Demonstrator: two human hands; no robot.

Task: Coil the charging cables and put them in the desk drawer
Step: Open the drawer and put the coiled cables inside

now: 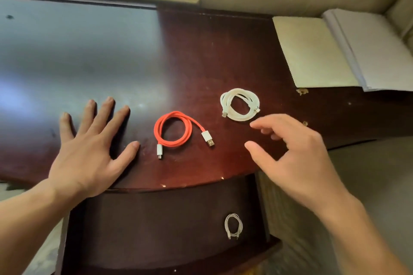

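A red cable [173, 128] lies coiled on the dark wooden desk [201, 51], its white plugs pointing toward me. Farther right rests a coiled white cable [240, 105]. Below the desk edge the drawer [156, 230] stands pulled out, and a small coiled white cable [233, 225] lies inside it at the right. My left hand [89, 152] presses flat on the desk, fingers spread, left of the red cable. My right hand [295, 154] hovers with fingers loosely curled and apart, just below and right of the white coil, holding nothing.
An open notebook [346, 51] with blank pages lies at the desk's back right, against a beige wall. A mirror or glass pane borders the back left. The desk's front edge curves, with floor showing to the right.
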